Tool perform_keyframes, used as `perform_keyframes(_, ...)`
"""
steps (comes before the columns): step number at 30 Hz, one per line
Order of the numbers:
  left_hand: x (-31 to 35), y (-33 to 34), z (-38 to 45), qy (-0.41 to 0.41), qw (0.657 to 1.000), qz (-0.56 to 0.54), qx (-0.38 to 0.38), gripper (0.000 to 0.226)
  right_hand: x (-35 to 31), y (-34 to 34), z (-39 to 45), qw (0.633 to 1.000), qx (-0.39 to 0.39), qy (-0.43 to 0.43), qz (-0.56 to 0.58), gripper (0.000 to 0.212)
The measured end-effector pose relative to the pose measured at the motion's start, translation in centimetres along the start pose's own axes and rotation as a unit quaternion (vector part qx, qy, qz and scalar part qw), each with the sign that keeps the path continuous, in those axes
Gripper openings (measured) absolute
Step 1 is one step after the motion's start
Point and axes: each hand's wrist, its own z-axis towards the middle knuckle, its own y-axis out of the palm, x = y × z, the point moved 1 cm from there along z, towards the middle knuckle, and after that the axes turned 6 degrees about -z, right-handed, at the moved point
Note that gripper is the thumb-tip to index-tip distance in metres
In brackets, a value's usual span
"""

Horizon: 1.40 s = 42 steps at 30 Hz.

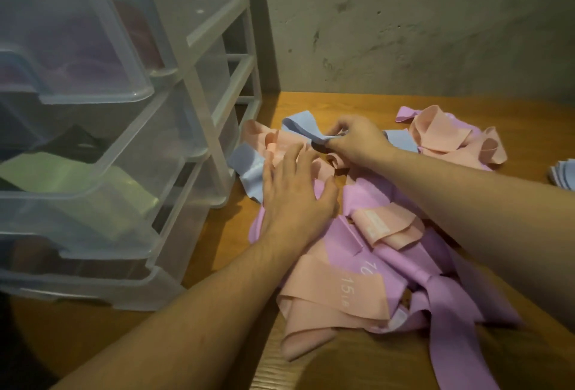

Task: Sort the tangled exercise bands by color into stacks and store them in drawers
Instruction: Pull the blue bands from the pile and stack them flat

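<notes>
While the blue band (300, 125) was pinched between thumb and fingertips of the right hand (354, 140), the left hand (292, 193) lay flat and open, holding nothing, pressing the tangled pile (367, 252) of pink and purple bands just below those fingers. Step judged: extracting blue. Next, a steady pull free. One pink band (329, 296) read "15".
</notes>
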Motion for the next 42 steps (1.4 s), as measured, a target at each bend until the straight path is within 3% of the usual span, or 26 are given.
perform_keyframes(4,0.3,-0.1,-0.2,0.044,0.999,0.006,0.004,0.057,-0.1,-2.3,-3.9,0.995,0.013,-0.078,0.064,0.010)
perform_keyframes(6,0.2,-0.3,-0.4,0.044,0.999,0.004,0.005,0.068,-0.2,-3.5,-6.1,0.989,-0.015,-0.114,0.096,0.006)
perform_keyframes(10,0.4,-0.5,-0.6,0.076,0.997,0.006,0.003,0.081,0.4,-5.8,-10.5,0.986,-0.046,-0.154,0.042,0.006)
perform_keyframes(14,0.9,-0.6,-0.8,0.109,0.991,0.065,-0.034,0.078,1.1,-7.4,-14.3,0.985,-0.028,-0.170,0.029,0.008)
perform_keyframes(20,1.3,-0.6,-1.1,0.167,0.981,0.083,-0.054,0.046,1.6,-8.9,-18.0,0.981,0.037,-0.066,0.178,0.008)
perform_keyframes(24,1.5,-0.8,-1.3,0.215,0.972,0.062,-0.066,0.042,2.3,-9.2,-19.6,0.960,0.054,0.047,0.271,0.016)
perform_keyframes(27,1.8,-0.9,-1.3,0.291,0.947,0.096,-0.094,0.041,2.7,-9.5,-20.6,0.941,0.050,0.084,0.324,0.016)
perform_keyframes(30,2.7,-1.5,-0.9,0.332,0.930,0.107,-0.112,0.037,3.4,-10.2,-21.6,0.950,0.054,0.094,0.293,0.022)
perform_keyframes(35,5.6,-3.6,-0.7,0.374,0.919,0.065,-0.103,0.010,4.9,-11.6,-22.4,0.967,0.068,0.084,0.232,0.024)
perform_keyframes(42,10.2,-5.2,-3.6,0.229,0.954,-0.080,-0.177,0.015,5.4,-13.9,-24.5,0.977,0.066,0.009,0.204,0.015)
